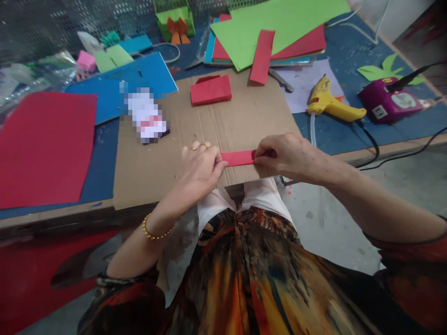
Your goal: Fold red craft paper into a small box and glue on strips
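Note:
A narrow red paper strip (240, 158) stretches between my two hands, just over the front part of a brown cardboard sheet (223, 123). My left hand (202, 165) pinches its left end between thumb and fingers. At the other end, my right hand (279, 156) is closed on the strip with thumb and forefinger. Farther back on the cardboard rests a folded red paper piece (211, 90). Another red strip (261, 58) leans across the cardboard's back edge and the green sheets (289, 28).
A yellow glue gun (333, 104) lies at the right beside a purple power box (389, 100), with cables hanging over the table edge. A blurred-out phone-like object (146, 114) is on the cardboard's left. A large red sheet (49, 149) and blue sheets (139, 79) lie left.

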Demonstrator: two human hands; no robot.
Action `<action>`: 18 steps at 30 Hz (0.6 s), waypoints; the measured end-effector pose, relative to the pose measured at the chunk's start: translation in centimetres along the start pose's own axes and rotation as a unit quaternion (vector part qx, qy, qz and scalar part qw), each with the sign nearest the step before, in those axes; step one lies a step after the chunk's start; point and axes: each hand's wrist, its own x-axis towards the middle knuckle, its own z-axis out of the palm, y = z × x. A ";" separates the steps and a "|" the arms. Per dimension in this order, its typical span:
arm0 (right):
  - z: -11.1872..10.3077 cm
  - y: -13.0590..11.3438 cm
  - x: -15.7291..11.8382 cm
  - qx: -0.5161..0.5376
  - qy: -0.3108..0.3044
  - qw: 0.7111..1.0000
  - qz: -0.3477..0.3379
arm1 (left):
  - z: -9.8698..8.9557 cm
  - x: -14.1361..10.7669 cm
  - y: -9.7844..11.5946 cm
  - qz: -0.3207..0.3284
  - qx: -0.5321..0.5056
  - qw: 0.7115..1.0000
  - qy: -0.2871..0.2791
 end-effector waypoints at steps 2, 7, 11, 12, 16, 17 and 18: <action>-0.1 0.0 0.1 0.005 -0.004 1.000 0.005 | -0.2 0.1 0.0 0.003 0.008 1.000 -0.012; -0.2 0.1 0.5 -0.013 -0.003 1.000 0.018 | -0.1 0.0 0.2 -0.002 0.035 0.999 -0.010; -0.2 0.5 0.6 -0.013 0.000 1.000 0.015 | 0.3 -0.8 0.8 0.027 0.075 0.996 0.042; -0.2 0.7 0.7 -0.009 0.002 1.000 0.005 | 0.3 -1.0 1.1 0.035 0.090 0.994 0.055; 0.0 1.7 1.0 0.019 0.010 0.999 -0.031 | 0.6 -1.5 2.0 0.088 0.160 0.980 0.083; 0.1 1.9 1.0 0.026 0.012 0.999 -0.036 | 0.7 -1.6 2.0 0.121 0.184 0.971 0.087; 0.2 2.1 1.1 0.030 0.015 0.999 -0.040 | 0.8 -1.7 2.0 0.157 0.208 0.961 0.094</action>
